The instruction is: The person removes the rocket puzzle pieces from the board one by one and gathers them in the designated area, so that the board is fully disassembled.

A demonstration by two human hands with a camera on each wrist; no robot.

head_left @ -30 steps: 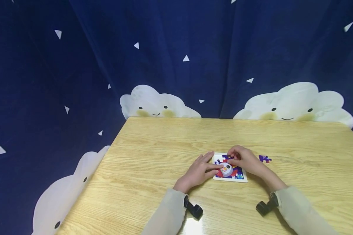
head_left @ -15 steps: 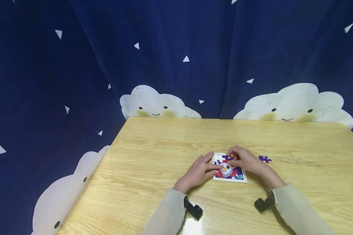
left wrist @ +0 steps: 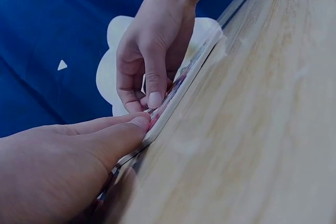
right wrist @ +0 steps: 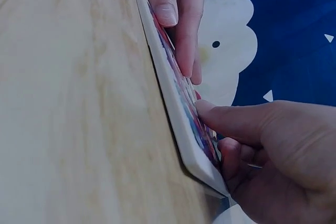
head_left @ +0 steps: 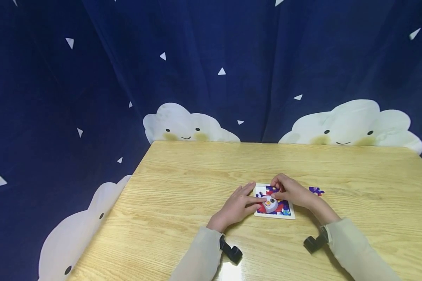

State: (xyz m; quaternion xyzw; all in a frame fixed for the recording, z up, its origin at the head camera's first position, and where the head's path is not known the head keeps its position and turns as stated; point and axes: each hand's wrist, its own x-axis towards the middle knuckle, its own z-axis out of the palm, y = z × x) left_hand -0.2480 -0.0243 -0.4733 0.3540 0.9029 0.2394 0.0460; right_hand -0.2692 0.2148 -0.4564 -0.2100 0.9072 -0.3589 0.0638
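A small white-framed jigsaw puzzle [head_left: 275,217] with a penguin-like picture lies on the table, its upper left corner showing bare white. My left hand [head_left: 235,203] rests on its left side, fingers extended, with the fingertips [left wrist: 139,121] on the picture and frame. Over the upper right part, my right hand [head_left: 293,191] has curled fingers and a thumb [right wrist: 207,109] touching the picture. It seems to pinch a puzzle piece there, mostly hidden by the fingers. A loose purple puzzle piece [head_left: 315,191] lies on the wood to the right of the frame.
The light wooden table [head_left: 183,175] extends on all sides of the puzzle. Behind and to the left hangs a dark blue curtain [head_left: 197,58] with white clouds and triangles. Each sleeve carries a black wrist mount.
The right wrist has shifted slightly left; its fingers stay at the same spot on the puzzle. The left hand keeps its place, and the loose piece has not moved.
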